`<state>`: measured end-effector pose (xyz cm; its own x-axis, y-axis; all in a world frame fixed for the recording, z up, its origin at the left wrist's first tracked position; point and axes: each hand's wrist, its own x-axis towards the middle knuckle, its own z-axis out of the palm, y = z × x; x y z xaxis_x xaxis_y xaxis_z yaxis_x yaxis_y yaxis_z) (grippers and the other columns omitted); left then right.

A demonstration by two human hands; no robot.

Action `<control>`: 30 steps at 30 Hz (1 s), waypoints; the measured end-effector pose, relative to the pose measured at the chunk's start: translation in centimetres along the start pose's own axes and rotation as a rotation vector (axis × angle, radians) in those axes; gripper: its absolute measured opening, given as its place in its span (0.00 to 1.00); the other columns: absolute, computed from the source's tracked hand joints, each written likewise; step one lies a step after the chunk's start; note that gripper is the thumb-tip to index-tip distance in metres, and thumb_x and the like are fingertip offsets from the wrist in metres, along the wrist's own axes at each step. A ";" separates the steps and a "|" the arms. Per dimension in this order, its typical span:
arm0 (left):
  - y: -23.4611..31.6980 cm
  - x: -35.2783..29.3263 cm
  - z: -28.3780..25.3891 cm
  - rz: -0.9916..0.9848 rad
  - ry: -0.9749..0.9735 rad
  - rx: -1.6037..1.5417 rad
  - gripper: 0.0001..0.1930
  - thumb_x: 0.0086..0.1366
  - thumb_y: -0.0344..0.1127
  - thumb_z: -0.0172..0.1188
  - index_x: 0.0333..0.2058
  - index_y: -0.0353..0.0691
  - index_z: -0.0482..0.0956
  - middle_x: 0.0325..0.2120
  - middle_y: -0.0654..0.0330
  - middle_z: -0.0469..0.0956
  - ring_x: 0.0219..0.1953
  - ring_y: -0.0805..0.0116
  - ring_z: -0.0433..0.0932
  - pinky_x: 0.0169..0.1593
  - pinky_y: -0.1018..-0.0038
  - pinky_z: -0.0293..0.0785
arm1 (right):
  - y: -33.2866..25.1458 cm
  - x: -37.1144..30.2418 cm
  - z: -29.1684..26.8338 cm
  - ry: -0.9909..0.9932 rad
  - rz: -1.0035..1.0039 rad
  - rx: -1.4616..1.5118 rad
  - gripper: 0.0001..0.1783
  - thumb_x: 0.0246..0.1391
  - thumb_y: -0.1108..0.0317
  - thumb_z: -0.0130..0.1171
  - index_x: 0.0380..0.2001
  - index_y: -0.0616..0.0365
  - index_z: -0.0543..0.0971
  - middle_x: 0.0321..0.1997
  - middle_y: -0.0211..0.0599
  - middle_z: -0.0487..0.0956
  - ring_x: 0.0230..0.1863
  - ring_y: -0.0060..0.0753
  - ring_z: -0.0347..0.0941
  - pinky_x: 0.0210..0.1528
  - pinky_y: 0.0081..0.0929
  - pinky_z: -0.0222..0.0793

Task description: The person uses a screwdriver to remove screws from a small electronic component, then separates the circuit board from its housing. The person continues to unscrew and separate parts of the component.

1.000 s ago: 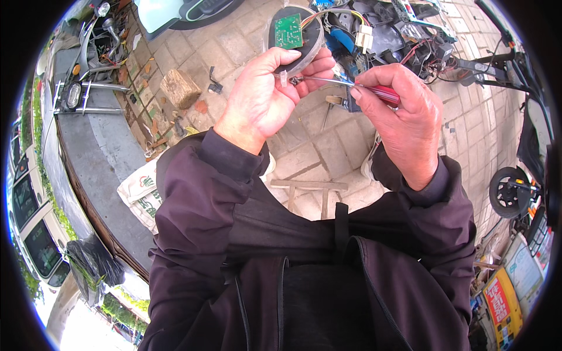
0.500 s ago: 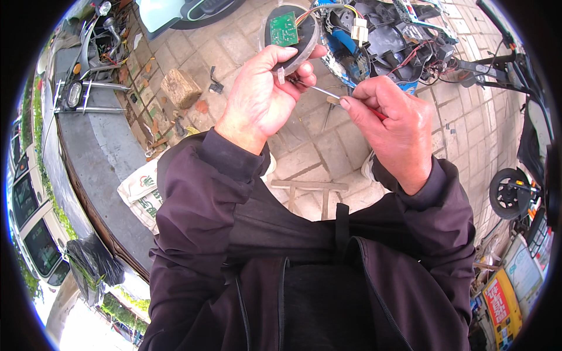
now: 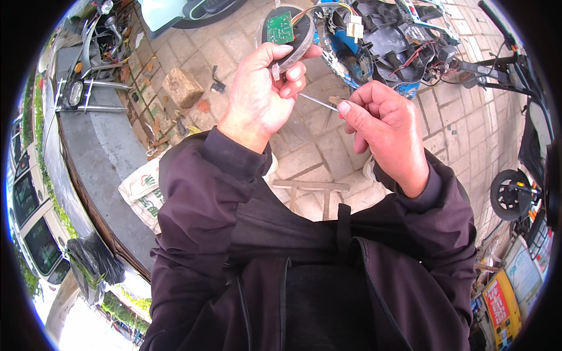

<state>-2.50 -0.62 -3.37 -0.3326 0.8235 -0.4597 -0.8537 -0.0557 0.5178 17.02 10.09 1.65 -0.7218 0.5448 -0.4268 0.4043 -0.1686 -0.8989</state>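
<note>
My left hand (image 3: 260,96) is closed on the rim of a round dark housing with a clear plastic edge (image 3: 304,44). A green circuit board (image 3: 279,28) lies in that housing, and thin coloured wires run from it to a white connector (image 3: 355,27). My right hand (image 3: 386,126) grips a screwdriver (image 3: 321,102); its thin metal shaft points up and left, the tip close to my left fingers. Most of the screwdriver's handle is hidden inside my right hand.
A stripped blue and black scooter front (image 3: 404,50) stands ahead on the right. On the brick paving lies a wooden block (image 3: 182,88). Below my hands is a small wooden stool (image 3: 310,186). A white printed sack (image 3: 143,190) lies at left, near a grey board (image 3: 96,152).
My right hand has shifted slightly left and down, and the screwdriver's tip has come away from beneath my left fingers. The housing has moved a little left.
</note>
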 end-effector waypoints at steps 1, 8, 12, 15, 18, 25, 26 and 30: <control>0.0 0.0 0.0 0.005 0.010 0.010 0.20 0.73 0.36 0.53 0.53 0.23 0.78 0.29 0.59 0.80 0.22 0.77 0.62 0.29 0.78 0.62 | -0.1 0.1 -0.2 -0.032 -0.007 0.051 0.11 0.66 0.67 0.69 0.32 0.62 0.78 0.23 0.28 0.79 0.17 0.14 0.70 0.19 0.17 0.64; -0.5 -0.6 1.6 0.138 0.083 0.262 0.15 0.71 0.31 0.54 0.50 0.28 0.80 0.41 0.50 0.87 0.24 0.80 0.71 0.23 0.83 0.64 | -1.5 0.6 -4.3 -0.077 -0.080 0.217 0.07 0.64 0.72 0.70 0.38 0.64 0.82 0.31 0.30 0.83 0.25 0.15 0.75 0.27 0.17 0.72; -1.3 -0.9 3.0 0.095 0.056 0.415 0.15 0.67 0.28 0.58 0.51 0.32 0.81 0.38 0.53 0.88 0.22 0.82 0.69 0.24 0.83 0.63 | -2.3 0.9 -5.9 0.085 -0.246 0.249 0.10 0.62 0.76 0.70 0.46 0.65 0.83 0.40 0.34 0.86 0.35 0.20 0.79 0.41 0.21 0.78; -2.2 -1.0 3.4 0.121 0.058 0.562 0.15 0.66 0.29 0.60 0.50 0.34 0.81 0.39 0.54 0.88 0.22 0.83 0.69 0.24 0.82 0.62 | -2.4 0.7 -6.1 0.142 -0.353 0.235 0.12 0.62 0.76 0.70 0.48 0.66 0.83 0.43 0.35 0.86 0.37 0.20 0.80 0.43 0.21 0.78; -2.8 -1.0 3.3 0.152 0.062 0.627 0.13 0.65 0.28 0.61 0.47 0.35 0.81 0.32 0.62 0.84 0.22 0.82 0.69 0.24 0.82 0.61 | -2.3 0.0 -5.9 0.177 -0.364 0.212 0.14 0.61 0.79 0.71 0.50 0.66 0.83 0.44 0.35 0.86 0.40 0.21 0.81 0.46 0.19 0.78; -3.4 -0.8 3.2 0.178 0.088 0.749 0.12 0.64 0.28 0.61 0.47 0.35 0.81 0.29 0.67 0.79 0.23 0.82 0.70 0.26 0.79 0.63 | -2.1 -0.3 -4.4 0.373 -0.647 -0.362 0.11 0.53 0.75 0.79 0.37 0.61 0.86 0.33 0.32 0.87 0.32 0.21 0.85 0.34 0.19 0.79; -3.5 -0.8 3.2 0.185 0.080 0.758 0.13 0.64 0.29 0.61 0.47 0.35 0.81 0.29 0.67 0.79 0.24 0.82 0.70 0.27 0.79 0.64 | -2.2 -0.3 -4.3 0.381 -0.649 -0.389 0.11 0.53 0.75 0.79 0.37 0.61 0.86 0.33 0.32 0.87 0.33 0.21 0.85 0.35 0.19 0.79; -3.4 -0.8 3.1 0.182 0.081 0.814 0.14 0.64 0.29 0.61 0.49 0.34 0.81 0.30 0.68 0.78 0.26 0.82 0.71 0.29 0.79 0.66 | -2.2 -0.3 -4.3 0.377 -0.642 -0.428 0.11 0.53 0.75 0.79 0.37 0.62 0.86 0.32 0.32 0.87 0.32 0.21 0.85 0.34 0.19 0.79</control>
<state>1.94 0.71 -2.55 -0.4914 0.7964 -0.3525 -0.2376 0.2667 0.9340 18.78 13.82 4.22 -0.6791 0.6781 0.2810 0.2134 0.5487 -0.8083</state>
